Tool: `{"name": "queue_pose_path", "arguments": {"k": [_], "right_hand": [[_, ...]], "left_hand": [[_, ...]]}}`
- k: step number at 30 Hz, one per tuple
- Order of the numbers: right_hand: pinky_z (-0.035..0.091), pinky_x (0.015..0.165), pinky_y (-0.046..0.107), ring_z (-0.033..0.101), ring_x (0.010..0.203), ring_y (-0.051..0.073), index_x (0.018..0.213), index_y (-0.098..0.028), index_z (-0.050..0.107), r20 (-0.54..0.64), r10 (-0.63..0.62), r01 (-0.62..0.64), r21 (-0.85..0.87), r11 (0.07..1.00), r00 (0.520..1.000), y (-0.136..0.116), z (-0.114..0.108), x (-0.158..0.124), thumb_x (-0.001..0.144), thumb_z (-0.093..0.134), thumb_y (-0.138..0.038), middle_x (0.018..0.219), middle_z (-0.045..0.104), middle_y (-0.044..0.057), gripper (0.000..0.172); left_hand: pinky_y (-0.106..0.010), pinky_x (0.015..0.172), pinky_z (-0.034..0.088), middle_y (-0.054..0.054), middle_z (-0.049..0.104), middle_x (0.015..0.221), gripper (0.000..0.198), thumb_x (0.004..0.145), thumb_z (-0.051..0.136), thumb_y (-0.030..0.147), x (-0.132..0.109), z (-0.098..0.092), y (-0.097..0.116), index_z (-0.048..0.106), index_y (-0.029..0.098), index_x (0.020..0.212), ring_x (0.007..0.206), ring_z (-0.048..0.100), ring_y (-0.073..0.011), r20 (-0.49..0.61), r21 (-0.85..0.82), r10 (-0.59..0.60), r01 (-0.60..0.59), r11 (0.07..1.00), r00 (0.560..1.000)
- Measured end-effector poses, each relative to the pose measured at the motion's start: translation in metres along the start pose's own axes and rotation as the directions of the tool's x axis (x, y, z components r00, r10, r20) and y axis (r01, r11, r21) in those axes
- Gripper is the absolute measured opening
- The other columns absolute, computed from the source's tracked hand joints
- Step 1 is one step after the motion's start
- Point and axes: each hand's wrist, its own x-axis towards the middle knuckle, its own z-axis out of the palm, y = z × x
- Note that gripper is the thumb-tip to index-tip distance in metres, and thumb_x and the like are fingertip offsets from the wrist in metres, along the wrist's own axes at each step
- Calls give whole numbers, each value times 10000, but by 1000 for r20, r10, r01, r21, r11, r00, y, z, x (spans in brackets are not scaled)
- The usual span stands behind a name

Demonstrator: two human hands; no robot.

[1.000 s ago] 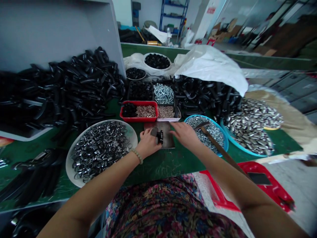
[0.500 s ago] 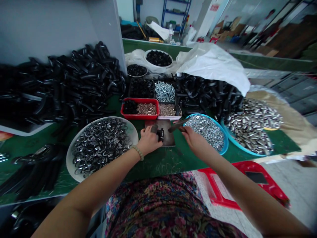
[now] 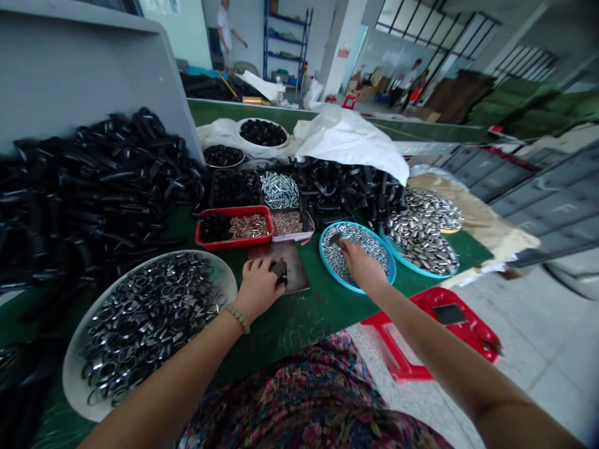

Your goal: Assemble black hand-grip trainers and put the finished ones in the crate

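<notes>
My left hand [image 3: 258,285], with a beaded bracelet at the wrist, is closed on a small black part [image 3: 280,270]. It rests over the near left side of a flat metal plate [image 3: 298,269] on the green table. My right hand [image 3: 360,264] is closed round what looks like a hammer [image 3: 336,239]; its dark end shows beyond the fingers, while the grip is hidden. That hand is above a round blue tray [image 3: 392,272] of small shiny metal pieces [image 3: 369,236], which look like nuts.
A big pale tray [image 3: 70,399] of metal rings stands left. Behind the plate are a red tray [image 3: 224,246] of small parts and a box of screws [image 3: 279,190]. Heaped black parts [image 3: 107,174] lie left; metal sleeves [image 3: 421,243] lie right. A red stool [image 3: 430,305] stands front right.
My right hand has moved with the hammer from beside the plate to over the blue tray. My left hand still holds the black part at the plate. The view has swung right.
</notes>
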Motion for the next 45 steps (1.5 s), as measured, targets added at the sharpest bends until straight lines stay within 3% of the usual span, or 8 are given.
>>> {"name": "queue_pose_path", "arguments": {"k": [3,7,10,15,28,31,35,45], "right_hand": [[477,734,337,640,924,247,1306,-209,470,65,97,-85,-160,983,993,44,3,15,980,325,-397,1174,588,131,403],[430,913,351,541,1144,252,1224,-158,552,97,142,-123,-183,976,985,88,-10,66,978,378,-336,1201,578,157,350],[474,879,411,580,1063,238,1253,-136,518,128,233,-206,-195,959,964,109,-17,111,963,445,-336,1174,587,140,360],[519,829,408,599,986,200,1190,-156,555,209,264,-234,-159,959,942,114,-12,147,911,558,-336,1173,580,88,332],[502,742,320,625,771,162,1258,-149,453,-54,141,-98,481,871,988,77,-37,94,913,391,-220,973,662,91,358],[504,651,288,608,695,139,1090,-187,520,-69,20,41,773,633,997,37,-37,62,883,450,-311,1020,659,69,251],[484,641,262,582,649,102,855,-197,562,-33,-126,34,999,9,992,-14,-37,17,756,687,-310,953,654,28,196],[456,591,226,569,640,77,849,-188,624,68,-288,-91,994,-67,955,-76,-32,-35,686,780,-274,851,655,-2,242]], "left_hand": [[-491,1030,303,-114,589,1180,393,777,544,307,10,-16,5,637,203,1144,1146,497,-308,45,-494,-224,217,842,973],[-409,864,489,-120,656,1028,397,844,431,397,17,-51,23,627,149,1084,978,614,-263,395,-914,-239,407,-1,887],[-343,712,544,-101,671,955,356,848,504,433,14,-63,37,617,157,1043,812,654,-216,439,-888,-227,381,-259,869],[-197,607,515,-5,654,802,376,727,727,190,12,-51,48,544,209,1054,654,631,-111,188,-982,-566,172,-81,803],[-242,734,510,-18,652,938,655,703,740,244,-14,-35,44,380,273,1250,811,655,-139,134,-984,-525,174,27,840],[-251,767,501,-20,653,953,639,712,709,215,-19,-36,49,364,269,1247,841,655,-140,160,-981,-485,194,20,860],[-254,812,483,0,650,914,620,685,664,121,-25,-39,58,357,254,1207,851,648,-132,122,-987,-449,157,41,885],[-285,889,460,-11,639,988,652,702,654,99,-42,-37,61,321,257,1240,909,622,-125,129,-991,-394,131,-20,910]]}}
